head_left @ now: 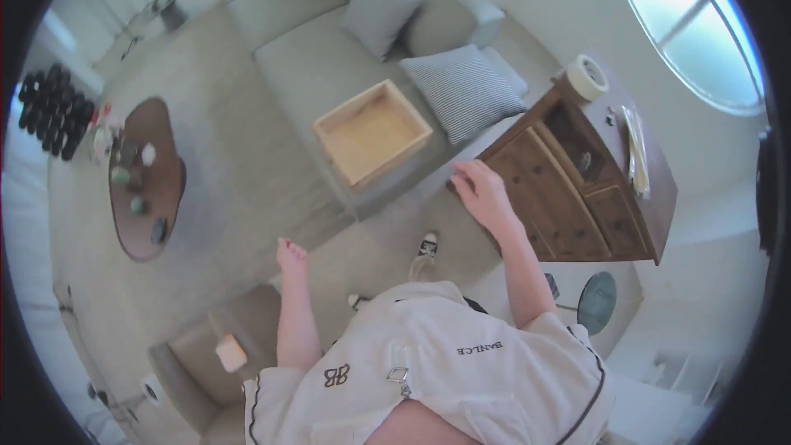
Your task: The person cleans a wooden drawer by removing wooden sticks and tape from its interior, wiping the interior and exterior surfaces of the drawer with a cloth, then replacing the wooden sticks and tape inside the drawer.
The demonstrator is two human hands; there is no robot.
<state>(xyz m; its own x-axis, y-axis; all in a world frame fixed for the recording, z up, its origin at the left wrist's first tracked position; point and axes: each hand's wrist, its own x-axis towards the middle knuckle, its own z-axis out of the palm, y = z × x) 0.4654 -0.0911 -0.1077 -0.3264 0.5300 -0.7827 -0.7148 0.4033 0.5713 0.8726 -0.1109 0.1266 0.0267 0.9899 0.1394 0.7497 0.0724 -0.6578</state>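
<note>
My left hand (pixel 291 255) hangs in the air over the floor, its fingers curled in with nothing showing in them. My right hand (pixel 483 195) reaches forward beside a brown wooden chest of drawers (pixel 535 189), fingers bent, thumb apart from them. Nothing shows between its fingers. The chest has an open compartment (pixel 568 136) near its top, with a small shiny thing inside. A shallow light wooden box (pixel 372 177), shaped like a drawer, rests on the grey sofa (pixel 305 82) ahead of me, its open side up.
On the chest stand a roll of tape (pixel 587 78) and a bundle of pale strips (pixel 637 152). A striped cushion (pixel 465 91) lies behind the box. To the left is a low table (pixel 148 222) with small ornaments; an armchair (pixel 194 363) stands at lower left.
</note>
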